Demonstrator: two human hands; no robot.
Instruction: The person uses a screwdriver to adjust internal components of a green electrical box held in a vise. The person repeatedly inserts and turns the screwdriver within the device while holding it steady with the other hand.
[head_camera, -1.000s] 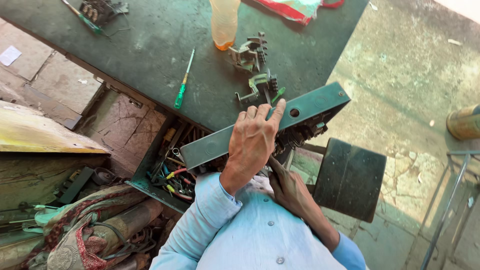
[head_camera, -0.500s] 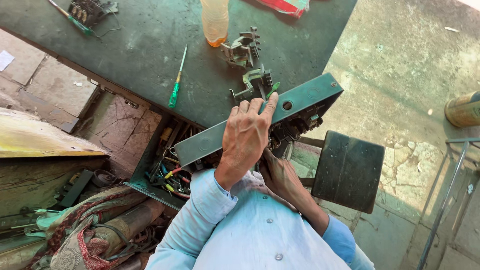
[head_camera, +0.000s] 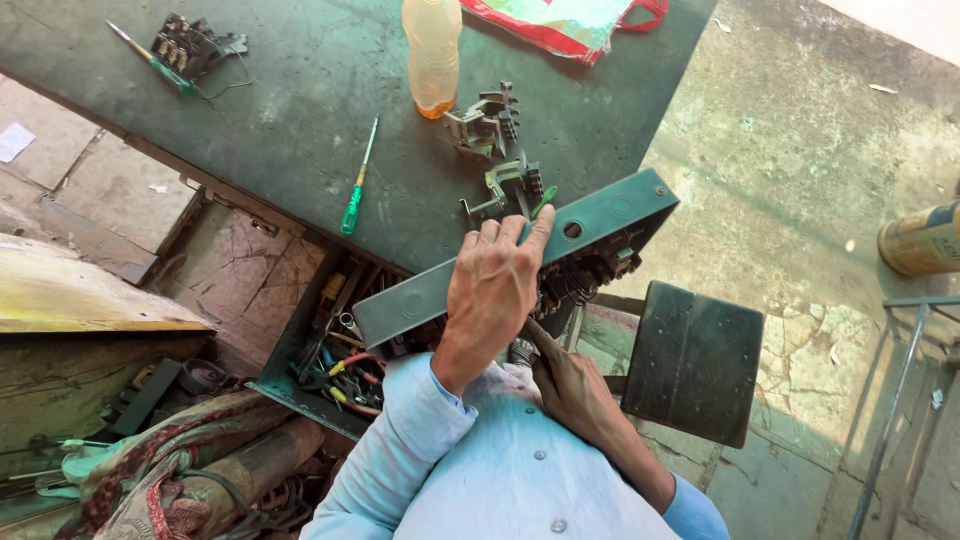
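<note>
Two hands steady the green metal switch box (head_camera: 600, 215) at the workbench (head_camera: 300, 90) edge: left hand (head_camera: 492, 290) grips its top, right hand (head_camera: 565, 385) reaches beneath, its grip hidden.

On the dark green surface (head_camera: 300, 90), a green-handled screwdriver (head_camera: 357, 180) lies left of centre, an orange bottle (head_camera: 432, 50) stands at top centre, and a red-edged bag (head_camera: 570, 22) lies beside it. An open tool drawer (head_camera: 335, 340) sits lower left.
</note>
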